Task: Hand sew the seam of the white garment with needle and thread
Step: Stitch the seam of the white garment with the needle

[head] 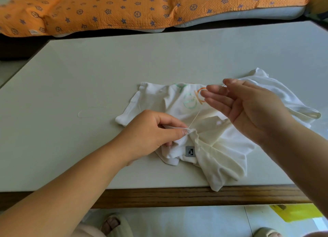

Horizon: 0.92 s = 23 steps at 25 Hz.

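Note:
A white garment point(218, 148) with green and orange print and a small grey label lies crumpled on the pale table point(88, 73). My left hand point(150, 132) pinches a bunched fold of its seam between thumb and fingers. A white thread point(194, 118) runs taut from that fold up toward my right hand point(248, 105), which is raised above the garment. The thumb and forefinger of that hand pinch a thin needle point(222, 86), while its other fingers are spread.
A loose length of pale thread point(85, 113) lies on the table to the left of the garment. The table's wooden front edge point(195, 197) is near me. An orange patterned cushion point(124, 8) lies beyond the far edge. Slippered feet show below.

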Motion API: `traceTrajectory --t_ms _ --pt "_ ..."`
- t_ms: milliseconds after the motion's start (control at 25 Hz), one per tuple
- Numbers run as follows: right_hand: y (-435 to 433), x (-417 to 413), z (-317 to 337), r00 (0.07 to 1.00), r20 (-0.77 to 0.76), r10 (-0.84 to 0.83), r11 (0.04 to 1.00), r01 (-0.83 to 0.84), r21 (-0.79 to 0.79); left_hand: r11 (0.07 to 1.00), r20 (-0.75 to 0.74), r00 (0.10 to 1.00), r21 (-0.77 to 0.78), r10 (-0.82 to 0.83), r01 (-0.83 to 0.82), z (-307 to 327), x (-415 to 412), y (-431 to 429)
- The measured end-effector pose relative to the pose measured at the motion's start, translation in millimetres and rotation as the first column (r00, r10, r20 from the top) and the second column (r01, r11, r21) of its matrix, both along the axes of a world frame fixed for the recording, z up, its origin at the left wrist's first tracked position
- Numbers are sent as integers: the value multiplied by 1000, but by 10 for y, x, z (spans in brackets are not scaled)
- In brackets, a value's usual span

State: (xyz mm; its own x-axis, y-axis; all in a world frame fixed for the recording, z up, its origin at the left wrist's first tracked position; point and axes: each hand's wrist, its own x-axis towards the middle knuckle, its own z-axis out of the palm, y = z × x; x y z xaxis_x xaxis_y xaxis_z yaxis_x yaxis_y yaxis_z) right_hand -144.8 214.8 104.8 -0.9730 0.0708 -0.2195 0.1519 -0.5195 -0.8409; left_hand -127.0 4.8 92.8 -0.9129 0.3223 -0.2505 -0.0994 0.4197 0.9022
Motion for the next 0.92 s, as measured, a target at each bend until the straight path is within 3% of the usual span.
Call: traceTrajectory --t_ms 360,480,600,720,920 --pt "20 -5 55 977 -144 -156 949 189 251 1000 26 1000 26 12 -12 13 3 -7" --pt "-186 236 84 999 -52 -1 916 22 401 999 17 1000 24 26 -27 15 8 -6" --pt "-367 468 -20 975 43 218 804 -204 558 999 14 1000 44 24 -25 11 -10 -13" --pt "-352 507 -91 960 83 269 683 -250 686 999 12 1000 36 21 -21 17 -31 -41" --pt "-300 493 -70 948 117 296 615 -282 737 1000 -10 1000 -4 22 -22 36 -48 -81"
